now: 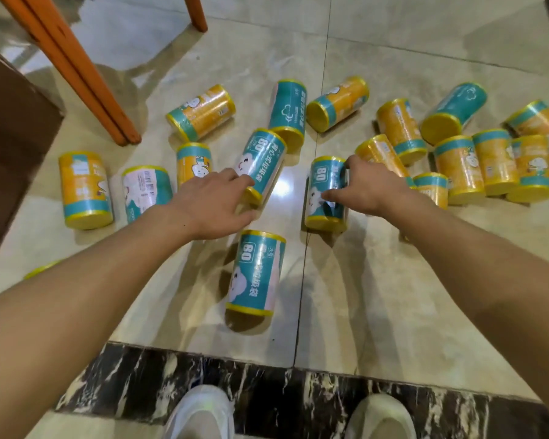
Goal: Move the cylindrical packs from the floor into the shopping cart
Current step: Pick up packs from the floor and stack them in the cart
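Several cylindrical packs, yellow with teal labels, lie scattered on the glossy tiled floor. My left hand (213,202) grips the lower end of a tilted teal pack (260,160) at the centre. My right hand (366,185) wraps its fingers and thumb round another teal pack (325,193) just to the right of it. A third teal pack (255,274) lies on the floor below both hands, untouched. No shopping cart shows in this view.
Orange wooden legs (76,68) slant across the upper left, beside a brown box (10,147). A cluster of packs (476,163) crowds the right side. My white shoes (200,413) stand on a dark marble strip (267,384) at the bottom.
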A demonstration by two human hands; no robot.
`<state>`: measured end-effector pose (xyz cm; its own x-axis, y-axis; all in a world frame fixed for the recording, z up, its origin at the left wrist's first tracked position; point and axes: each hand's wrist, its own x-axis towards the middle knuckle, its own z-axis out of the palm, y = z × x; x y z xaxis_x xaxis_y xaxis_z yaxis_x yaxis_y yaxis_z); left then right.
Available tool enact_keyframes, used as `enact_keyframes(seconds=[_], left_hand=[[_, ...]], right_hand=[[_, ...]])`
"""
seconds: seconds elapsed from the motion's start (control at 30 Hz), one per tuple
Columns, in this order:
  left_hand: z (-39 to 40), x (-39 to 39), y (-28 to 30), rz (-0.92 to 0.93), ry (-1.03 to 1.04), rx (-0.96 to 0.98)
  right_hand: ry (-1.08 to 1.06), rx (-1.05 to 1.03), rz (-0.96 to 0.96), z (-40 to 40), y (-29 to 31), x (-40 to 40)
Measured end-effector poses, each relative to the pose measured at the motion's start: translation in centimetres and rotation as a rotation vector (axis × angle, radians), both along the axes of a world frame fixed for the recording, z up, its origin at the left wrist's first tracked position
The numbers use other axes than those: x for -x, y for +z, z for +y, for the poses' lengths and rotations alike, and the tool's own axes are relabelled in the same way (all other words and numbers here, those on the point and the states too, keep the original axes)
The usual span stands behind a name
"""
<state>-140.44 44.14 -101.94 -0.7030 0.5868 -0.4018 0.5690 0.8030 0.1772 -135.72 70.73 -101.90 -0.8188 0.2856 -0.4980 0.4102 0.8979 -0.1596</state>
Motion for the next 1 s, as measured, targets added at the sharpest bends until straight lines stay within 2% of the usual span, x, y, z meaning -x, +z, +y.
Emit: enact_keyframes(seconds=[0.13, 0.43, 0.57, 0.77, 0.87, 1.0], left_hand=[[-0.3, 0.6, -1.3, 0.0, 0.067, -0.103], [-1.3, -2.2, -1.9, 0.001, 0.152, -0.096], [-0.5, -3.7, -2.7, -0.159, 0.288, -0.171], [1.1, -6.8, -3.6, -0.53, 0.795, -0.268], [2.2, -9.1, -4.7, -0.543, 0.845, -0.236], [3.6, -10.1, -5.4, -0.423, 0.86, -0.227]], right_hand=[[-0.235, 0.106, 0.089, -1.5, -1.7, 1.3], [-0.662, 0.209, 0.148, -3.0, -5.7, 0.7], [-0.699, 0.256, 0.189, -2.6, -5.8, 0.6], [-0.731, 0.413, 0.253, -1.6, -5.2, -1.4], [-0.745, 0.5, 0.281, -1.6, -4.7, -2.4], [-0.744, 0.566, 0.281, -1.2, -3.6, -3.1]])
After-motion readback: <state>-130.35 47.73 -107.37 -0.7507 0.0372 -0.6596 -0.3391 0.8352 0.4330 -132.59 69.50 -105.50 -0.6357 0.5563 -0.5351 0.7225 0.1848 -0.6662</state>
